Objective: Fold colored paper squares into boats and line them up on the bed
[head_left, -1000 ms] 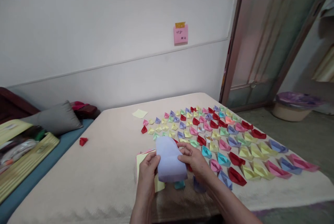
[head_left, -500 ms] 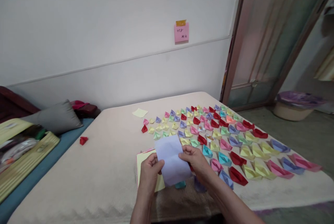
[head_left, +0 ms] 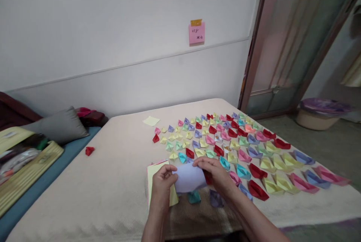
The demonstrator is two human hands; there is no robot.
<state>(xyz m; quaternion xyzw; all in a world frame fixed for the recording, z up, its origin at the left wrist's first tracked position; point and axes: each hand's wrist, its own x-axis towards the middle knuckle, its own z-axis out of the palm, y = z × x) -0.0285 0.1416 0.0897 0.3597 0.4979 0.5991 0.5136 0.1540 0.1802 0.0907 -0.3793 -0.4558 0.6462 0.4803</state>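
**Lilac sheet now half as tall between the hands**

Over the last second the sheet (head_left: 189, 177) has gone from a tall, bowed shape to a low, wide band, its top edge brought down toward the person. The hands have sunk a little with it, and two more rows of boats show above them.

Both hands are clamped on the sheet, one at each end, low in the middle of the frame. The left hand (head_left: 162, 182) pinches the left edge, thumb on the near face. The right hand (head_left: 216, 172) grips the top right corner with its fingers curled over the upper edge. The two hands are apart, with the width of the paper between them.

The sheet is held just above the bed (head_left: 113, 181). Behind the left hand lies a yellow stack (head_left: 153, 172) of paper, flat on the cover. Just below the sheet sit a teal boat (head_left: 194, 197) and a purple boat (head_left: 216, 198), partly hidden by the right wrist.

Many folded boats (head_left: 239, 148) in red, pink, yellow, green, blue and purple lie in rows across the bed, from the centre out to the right edge of the frame. One red boat (head_left: 89, 151) lies alone at the left, well apart from the rest. A yellow note (head_left: 151, 121) lies above the rows.

On the wall, upper middle, hangs a pink note (head_left: 196, 33). A grey pillow (head_left: 60, 126) lies at the left, and a basin (head_left: 318, 114) stands on the floor at the right.
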